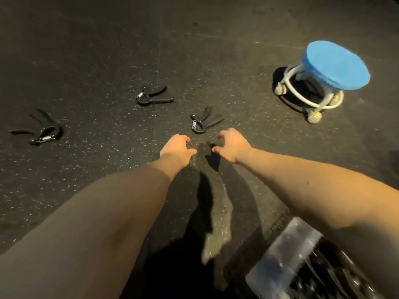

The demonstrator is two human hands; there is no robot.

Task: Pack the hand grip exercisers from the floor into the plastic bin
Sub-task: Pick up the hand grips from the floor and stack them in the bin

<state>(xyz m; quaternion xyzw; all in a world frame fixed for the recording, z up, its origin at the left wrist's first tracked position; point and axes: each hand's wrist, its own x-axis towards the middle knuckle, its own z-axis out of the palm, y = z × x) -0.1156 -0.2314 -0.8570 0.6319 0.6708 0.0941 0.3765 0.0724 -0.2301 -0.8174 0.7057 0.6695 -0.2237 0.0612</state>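
Blurred plastic bin half hidden under forearm, contents unclear, left grip and right grip loosely curled, empty

Black exercisers with silver springs, white-flecked black floor, blue-topped white stool

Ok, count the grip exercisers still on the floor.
3: nearest exerciser just beyond the right hand; middle exerciser farther back-left; far-left exerciser, blurred, possibly two overlapping.
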